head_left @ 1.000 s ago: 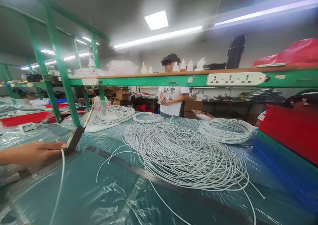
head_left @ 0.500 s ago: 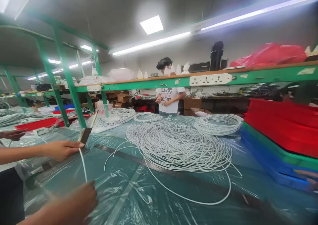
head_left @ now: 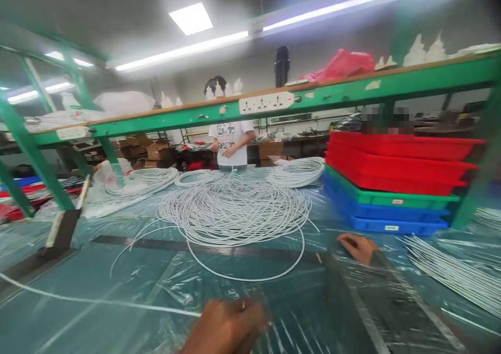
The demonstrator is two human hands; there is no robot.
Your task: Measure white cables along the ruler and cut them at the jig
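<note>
Moved to bottom centre, the right hand [head_left: 230,327] folds round white cable [head_left: 102,301] trailing lower left; left hand out of view. Stacked trays [head_left: 387,170] block the right, behind another person's half-curled hand [head_left: 359,247].

Near hand [head_left: 229,325] blurred and cut off below, white cable [head_left: 102,302] cut off at left

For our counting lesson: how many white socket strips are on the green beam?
2 on the green beam: the left strip toward its left end, the middle strip around its centre. More may be hidden.
</note>
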